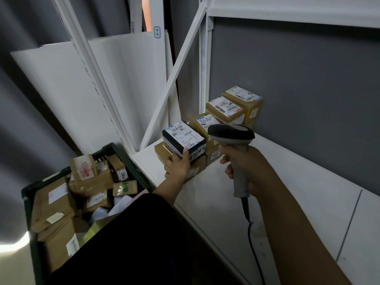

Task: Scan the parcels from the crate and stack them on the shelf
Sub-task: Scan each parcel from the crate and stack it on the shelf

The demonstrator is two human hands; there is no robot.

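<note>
A small black parcel with a white label marked "5-1" sits on a flat brown parcel at the left end of the white shelf. My left hand holds the black parcel's near side, thumb up against its face. My right hand grips the handle of a grey barcode scanner, head above the row of parcels; its cable hangs down. Behind stand several brown labelled parcels in a row toward the back wall. A dark green crate at lower left holds several brown parcels.
White shelf uprights and a diagonal brace rise just left of the parcels. White boards lean against the grey wall behind the crate. An upper shelf beam runs overhead. My dark-clothed leg covers the crate's near right part.
</note>
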